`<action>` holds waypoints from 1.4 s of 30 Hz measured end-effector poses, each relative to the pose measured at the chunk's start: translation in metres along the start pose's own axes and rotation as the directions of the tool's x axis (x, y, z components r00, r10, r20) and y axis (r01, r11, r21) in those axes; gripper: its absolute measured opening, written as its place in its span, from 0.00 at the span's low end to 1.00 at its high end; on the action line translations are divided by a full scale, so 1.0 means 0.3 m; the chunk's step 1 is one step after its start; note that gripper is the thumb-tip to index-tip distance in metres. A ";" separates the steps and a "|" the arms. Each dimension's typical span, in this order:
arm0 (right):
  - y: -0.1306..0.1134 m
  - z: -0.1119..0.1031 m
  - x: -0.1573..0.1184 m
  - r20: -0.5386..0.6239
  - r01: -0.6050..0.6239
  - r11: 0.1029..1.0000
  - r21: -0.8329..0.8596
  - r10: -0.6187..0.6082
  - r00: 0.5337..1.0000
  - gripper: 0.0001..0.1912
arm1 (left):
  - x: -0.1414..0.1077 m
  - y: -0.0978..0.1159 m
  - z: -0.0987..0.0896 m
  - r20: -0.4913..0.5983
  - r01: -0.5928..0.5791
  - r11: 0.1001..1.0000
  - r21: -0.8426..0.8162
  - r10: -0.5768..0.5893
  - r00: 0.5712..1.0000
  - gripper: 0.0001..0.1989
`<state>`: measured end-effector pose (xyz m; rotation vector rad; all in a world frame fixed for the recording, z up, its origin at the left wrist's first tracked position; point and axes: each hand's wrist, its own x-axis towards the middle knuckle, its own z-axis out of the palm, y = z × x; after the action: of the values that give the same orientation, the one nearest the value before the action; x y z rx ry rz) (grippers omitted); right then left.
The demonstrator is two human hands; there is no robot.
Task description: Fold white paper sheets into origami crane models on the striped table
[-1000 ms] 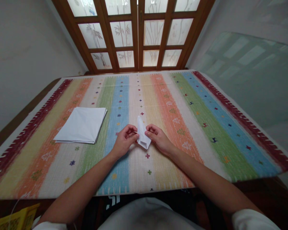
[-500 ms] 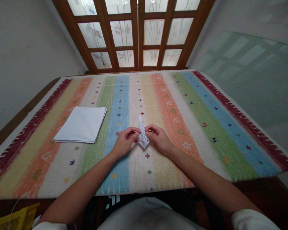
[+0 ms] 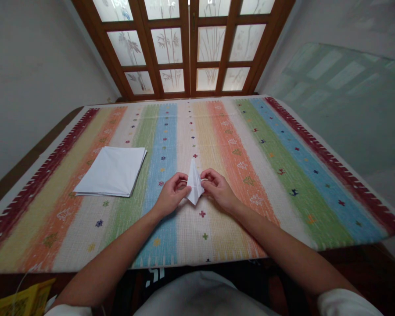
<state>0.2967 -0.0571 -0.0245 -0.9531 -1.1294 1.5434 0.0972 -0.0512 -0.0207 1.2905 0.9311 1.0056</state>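
**Pinching a small paper fold between our hands, origami-style**

We've got the folded white paper piece [image 3: 194,186] held up between both hands, its narrow tip pointing away from us, right over the cream stripe of the striped woven cloth [image 3: 283,197]. Our left hand [image 3: 173,194] and right hand [image 3: 219,191] are both closed in a light pinch, fingers curled, gripping the paper from opposite sides. Can't tell if the paper's touching the cloth. Off to the left, well apart from the hands, sits a neat stack of white paper sheets [image 3: 110,172], also on the cloth. Straight ahead are wooden-framed frosted glass doors [image 3: 191,48] with bamboo patterns, and a yellow packet [image 3: 19,305] pokes in at the bottom left corner.
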 end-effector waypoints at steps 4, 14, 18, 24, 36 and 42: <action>0.001 0.000 0.002 -0.033 0.004 0.999 -0.046 -0.005 0.999 0.10 | 0.000 0.005 0.001 -0.006 -0.007 1.000 0.016 0.007 1.000 0.13; 0.019 -0.016 0.009 -0.032 0.095 0.969 -0.228 -0.105 0.994 0.07 | 0.003 0.003 -0.001 -0.050 -0.012 0.999 -0.029 0.010 0.999 0.11; 0.015 -0.021 0.008 -0.007 0.020 0.993 -0.120 -0.021 1.000 0.13 | 0.006 -0.008 -0.005 -0.066 -0.020 1.000 0.018 0.021 0.998 0.12; 0.012 -0.035 0.013 -0.022 0.007 0.992 -0.123 -0.010 1.000 0.18 | 0.002 -0.001 -0.011 -0.059 0.006 0.998 0.069 -0.002 0.998 0.12; 0.010 -0.032 0.011 -0.016 0.038 0.996 -0.081 -0.039 0.999 0.18 | 0.000 -0.008 0.000 -0.043 0.047 0.995 -0.093 -0.051 0.998 0.17; 0.010 -0.033 0.012 -0.025 0.008 0.999 -0.036 -0.009 1.000 0.23 | 0.006 -0.005 -0.009 -0.053 0.010 1.000 0.000 -0.010 0.999 0.09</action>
<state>0.3044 -0.0520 -0.0302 -0.9874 -1.1457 1.5048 0.0954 -0.0487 -0.0223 1.2637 0.9770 1.0366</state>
